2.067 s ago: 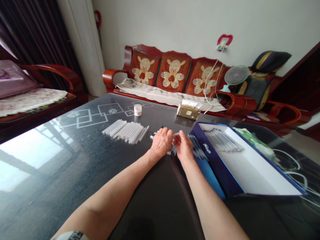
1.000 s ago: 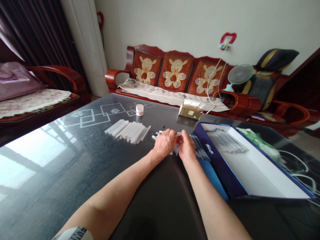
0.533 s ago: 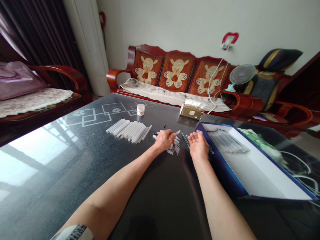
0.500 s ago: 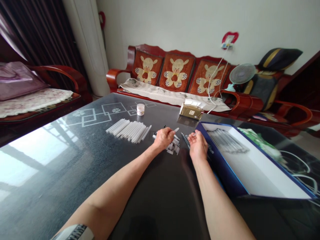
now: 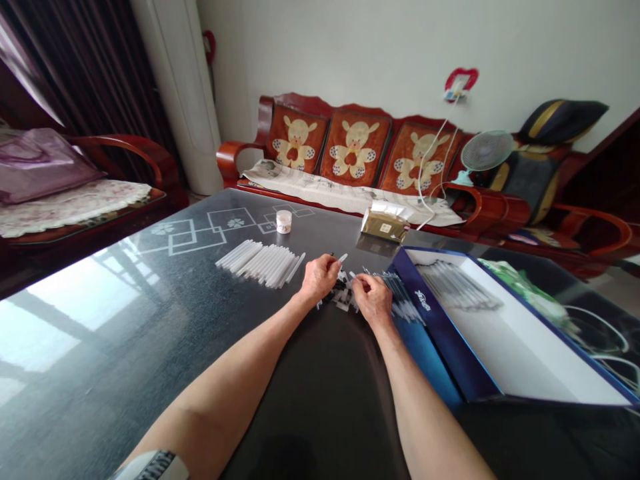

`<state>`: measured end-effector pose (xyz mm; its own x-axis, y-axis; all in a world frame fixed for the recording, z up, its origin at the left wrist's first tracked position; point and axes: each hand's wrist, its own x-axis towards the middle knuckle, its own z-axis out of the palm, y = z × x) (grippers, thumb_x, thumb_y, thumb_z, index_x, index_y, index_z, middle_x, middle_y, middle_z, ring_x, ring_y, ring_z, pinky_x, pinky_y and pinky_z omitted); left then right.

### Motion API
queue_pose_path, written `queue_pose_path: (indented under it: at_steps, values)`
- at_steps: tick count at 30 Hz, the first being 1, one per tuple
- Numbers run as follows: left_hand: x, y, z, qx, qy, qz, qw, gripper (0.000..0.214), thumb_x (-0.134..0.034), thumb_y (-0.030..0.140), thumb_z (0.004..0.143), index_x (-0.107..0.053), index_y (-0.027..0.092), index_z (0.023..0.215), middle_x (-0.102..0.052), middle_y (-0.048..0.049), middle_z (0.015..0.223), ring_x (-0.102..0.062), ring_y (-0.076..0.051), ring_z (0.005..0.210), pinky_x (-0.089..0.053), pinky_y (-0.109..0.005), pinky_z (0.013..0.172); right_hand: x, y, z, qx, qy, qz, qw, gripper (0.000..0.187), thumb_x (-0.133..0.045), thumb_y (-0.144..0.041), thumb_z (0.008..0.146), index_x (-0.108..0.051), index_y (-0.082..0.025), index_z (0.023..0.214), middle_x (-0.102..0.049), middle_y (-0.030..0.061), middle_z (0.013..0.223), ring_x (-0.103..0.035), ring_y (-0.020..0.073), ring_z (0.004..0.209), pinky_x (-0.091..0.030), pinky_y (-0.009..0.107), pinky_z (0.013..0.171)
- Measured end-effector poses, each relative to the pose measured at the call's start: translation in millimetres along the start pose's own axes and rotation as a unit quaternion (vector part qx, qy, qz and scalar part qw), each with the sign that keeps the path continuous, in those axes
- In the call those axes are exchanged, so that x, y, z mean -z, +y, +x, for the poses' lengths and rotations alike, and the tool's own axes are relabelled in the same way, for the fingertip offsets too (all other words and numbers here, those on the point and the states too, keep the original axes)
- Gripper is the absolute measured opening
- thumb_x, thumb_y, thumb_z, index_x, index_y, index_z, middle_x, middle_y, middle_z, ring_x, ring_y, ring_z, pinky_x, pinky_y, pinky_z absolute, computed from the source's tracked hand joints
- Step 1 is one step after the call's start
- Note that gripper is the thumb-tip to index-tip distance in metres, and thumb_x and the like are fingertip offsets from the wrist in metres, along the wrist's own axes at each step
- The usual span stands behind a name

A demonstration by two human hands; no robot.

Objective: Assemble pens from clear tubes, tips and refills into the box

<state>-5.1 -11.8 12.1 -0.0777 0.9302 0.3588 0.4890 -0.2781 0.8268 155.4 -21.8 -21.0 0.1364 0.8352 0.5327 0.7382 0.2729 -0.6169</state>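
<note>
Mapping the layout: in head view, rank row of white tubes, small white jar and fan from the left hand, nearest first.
1. row of white tubes, left of the left hand.
2. small white jar, farther back-left.
3. fan, far back right.

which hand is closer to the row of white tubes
Left. The left hand is just right of the white tubes; the right hand is farther right, by the blue box.
</note>
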Motion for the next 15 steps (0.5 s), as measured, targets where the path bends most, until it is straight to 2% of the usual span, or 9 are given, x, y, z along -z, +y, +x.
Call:
queue_pose_path:
  at_steps: [6,9,12,15]
  values:
    - [-4.1,2,5,-0.012,0.017,0.052,0.998,0.02,-0.053,0.031,0.087,-0.069,0.02,0.09,-0.071,-0.0018,0.076,-0.064,-0.013,0.072,-0.046,-0.022,0.07,-4,0,2,0.012,0.0,-0.046,0.999,0.027,-0.05,-0.035,0.077,-0.071,-0.019,0.076,-0.064,0.0063,0.073,-0.06,0.0197,0.071,-0.044,0.032,0.074]
    - [3.6,5,17,-0.015,0.023,0.122,0.992,0.021,-0.052,0.028,0.087,-0.07,0.02,0.093,-0.072,-0.0044,0.087,-0.065,-0.015,0.082,-0.046,-0.024,0.077,-6,2,3,0.013,0.004,-0.05,0.999,0.027,-0.049,-0.035,0.077,-0.071,-0.019,0.076,-0.064,0.0065,0.073,-0.06,0.0196,0.072,-0.044,0.031,0.076]
    - [32.1,2,35,0.023,0.028,0.218,0.975,0.025,-0.048,0.026,0.088,-0.071,0.019,0.094,-0.071,-0.0077,0.096,-0.065,-0.018,0.09,-0.046,-0.025,0.081,-6,3,3,0.015,0.006,-0.054,0.998,0.026,-0.05,-0.034,0.075,-0.071,-0.019,0.076,-0.064,0.0062,0.074,-0.059,0.019,0.072,-0.043,0.03,0.076]
    - [76.6,-13,49,0.079,0.05,0.308,0.947,0.028,-0.046,0.025,0.087,-0.071,0.018,0.097,-0.069,-0.0098,0.103,-0.063,-0.02,0.095,-0.045,-0.026,0.084,-7,2,3,0.013,0.003,-0.066,0.998,0.025,-0.05,-0.033,0.075,-0.07,-0.019,0.075,-0.063,0.0055,0.072,-0.058,0.0185,0.07,-0.042,0.03,0.074]
